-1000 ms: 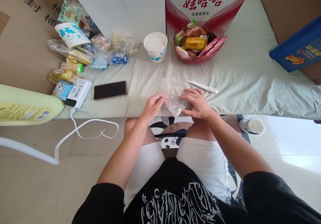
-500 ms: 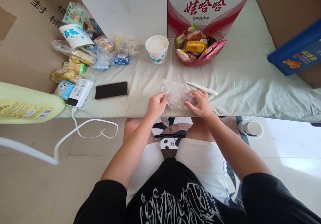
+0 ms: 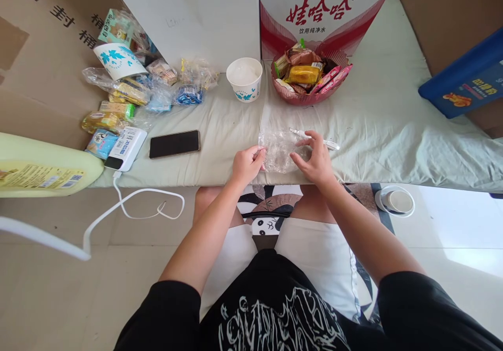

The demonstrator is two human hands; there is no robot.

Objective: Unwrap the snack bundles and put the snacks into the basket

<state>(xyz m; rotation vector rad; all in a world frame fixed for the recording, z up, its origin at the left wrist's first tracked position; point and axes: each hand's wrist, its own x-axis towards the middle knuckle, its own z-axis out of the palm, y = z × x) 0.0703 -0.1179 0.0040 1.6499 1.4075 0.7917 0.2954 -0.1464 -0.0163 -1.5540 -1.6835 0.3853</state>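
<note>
in the head view, a clear plastic film (image 3: 280, 154) is laid near the front edge of the surface (image 3: 385, 136), its left edge pinched by the left hand (image 3: 248, 165); the right hand (image 3: 316, 157) is held with thumb and fingers spread at the other edge, and whether the film is touched there cannot be told. the film could be torn or crumpled if it is pulled unevenly, since it is gripped firmly on one side only. a finger could be nicked or the slim white cutter (image 3: 332, 145) knocked away, because it is partly covered by the right hand. the film could also be slid over the edge, so close is it placed. the surface is covered by pale, wrinkled cloth, on which a phone (image 3: 175, 144), a white device (image 3: 126, 151), a paper cup (image 3: 244, 91) and a red bowl (image 3: 304, 99) filled with wrapped snacks (image 3: 304, 74) are set out. the back is lined by a white box (image 3: 188, 26) and a red-and-white carton (image 3: 326, 18); the left side is bounded by brown cardboard (image 3: 39, 68). below, a tiled floor (image 3: 129, 288) is crossed by a white cable (image 3: 39, 236).
</note>
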